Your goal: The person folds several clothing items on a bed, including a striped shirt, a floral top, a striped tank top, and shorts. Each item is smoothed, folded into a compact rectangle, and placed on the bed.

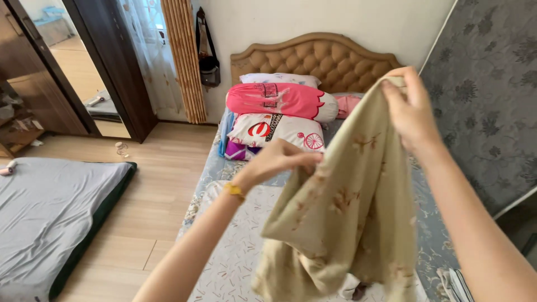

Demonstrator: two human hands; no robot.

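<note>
A beige cloth with a faint brown floral print (349,218) hangs in the air over the bed (224,257). My right hand (411,112) pinches its top corner high up, near the padded headboard (319,56) in view. My left hand (277,162), with a yellow band on the wrist, grips the cloth's left edge lower down. The cloth drapes in folds down to the patterned bedsheet and hides part of it.
A pink bolster (279,100) and printed pillows (277,131) are stacked at the head of the bed. A grey mattress (50,212) lies on the wooden floor at left. A dark bag (208,61) hangs by the curtain. Grey patterned wall (486,100) runs along the right.
</note>
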